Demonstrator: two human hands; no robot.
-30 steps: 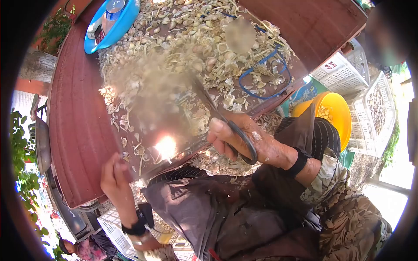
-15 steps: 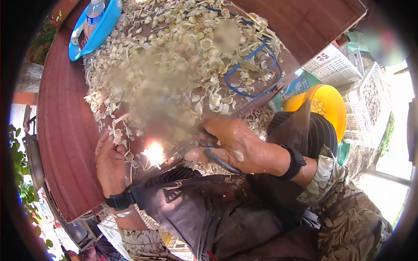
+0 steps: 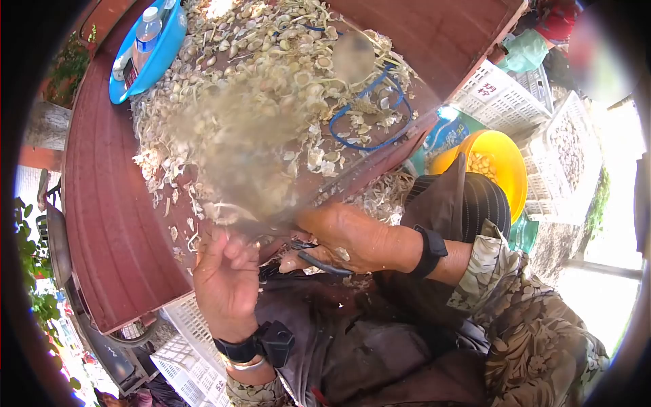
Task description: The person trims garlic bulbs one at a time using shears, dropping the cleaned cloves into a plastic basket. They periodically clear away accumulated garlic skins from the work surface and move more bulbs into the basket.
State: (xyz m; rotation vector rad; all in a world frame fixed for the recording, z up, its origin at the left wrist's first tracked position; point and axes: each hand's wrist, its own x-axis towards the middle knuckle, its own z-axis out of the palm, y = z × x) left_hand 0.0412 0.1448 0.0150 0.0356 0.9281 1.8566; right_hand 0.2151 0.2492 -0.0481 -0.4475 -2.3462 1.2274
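Note:
My right hand [image 3: 356, 237] grips a dark-handled cutting tool that looks like shears [image 3: 322, 263]; one curved handle shows below the fingers, and the blades are lost in a blurred patch. To its left, my left hand [image 3: 227, 278] is raised at the table's near edge, palm toward me and fingers curled in. A pale, dry garlic piece [image 3: 227, 213] shows just above those fingertips; whether they hold it is blurred. Beyond both hands spreads a heap of garlic cloves and papery skins [image 3: 264, 81]. A loop of blue cord [image 3: 359, 146] lies at the heap's right side.
A blue basin [image 3: 175, 42] holding a plastic bottle [image 3: 146, 34] sits at the back left of the red table [image 3: 102, 224]. Right of my knee stands a yellow bucket [image 3: 519, 173] with pale cloves inside. White crates [image 3: 498, 91] are behind it.
My left hand has lifted off the tabletop and moved right, toward the tool, its fingers curling. My right hand has shifted slightly left and down, still gripping the shears. The view has shifted a little.

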